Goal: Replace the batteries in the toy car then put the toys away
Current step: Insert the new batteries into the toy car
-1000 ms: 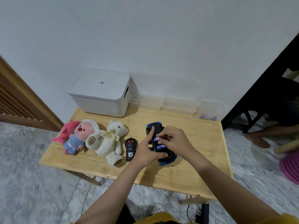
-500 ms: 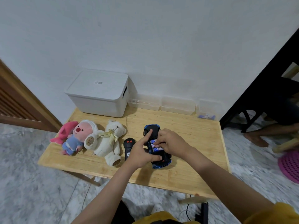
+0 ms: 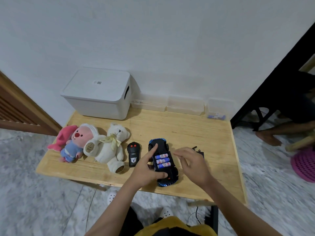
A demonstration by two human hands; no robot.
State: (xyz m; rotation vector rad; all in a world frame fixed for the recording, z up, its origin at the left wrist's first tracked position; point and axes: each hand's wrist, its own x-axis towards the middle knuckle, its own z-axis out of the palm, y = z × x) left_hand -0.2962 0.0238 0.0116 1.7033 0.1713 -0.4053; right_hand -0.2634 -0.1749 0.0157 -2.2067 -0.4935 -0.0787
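The right hand (image 3: 192, 165) hovers just right of the car (image 3: 163, 163), fingers loosely spread and holding nothing, its fingertips pointing back toward the open battery bay. The left hand (image 3: 147, 169) steadies the car: its forefinger lies along the car's left side up toward the nose, and its thumb presses the underside near the tail, below the bay. I read that as a bracing touch more than a wrapped grip.

The car lies belly up on the tabletop (image 3: 187, 132), its long axis running away from the person and leaning a little left at the far end. Three batteries (image 3: 162, 160) sit side by side in the bay, each lying across the car's long axis.

Just right of the right hand, partly hidden behind it, lies a small dark flat piece (image 3: 201, 153), likely the bay cover; too little shows to be sure. If so, the next move turns on this: the cover is on the car's right, nearer the right hand, so that hand should reach for it while the left keeps the car from rolling.

Left of the car stands the remote (image 3: 134, 155), then a white bear (image 3: 110, 147) and a pink plush (image 3: 75, 143). Beyond the car, against the wall, sit a lidded white box (image 3: 97, 94) to the far left and a small clear tub (image 3: 219, 108) to the far right.
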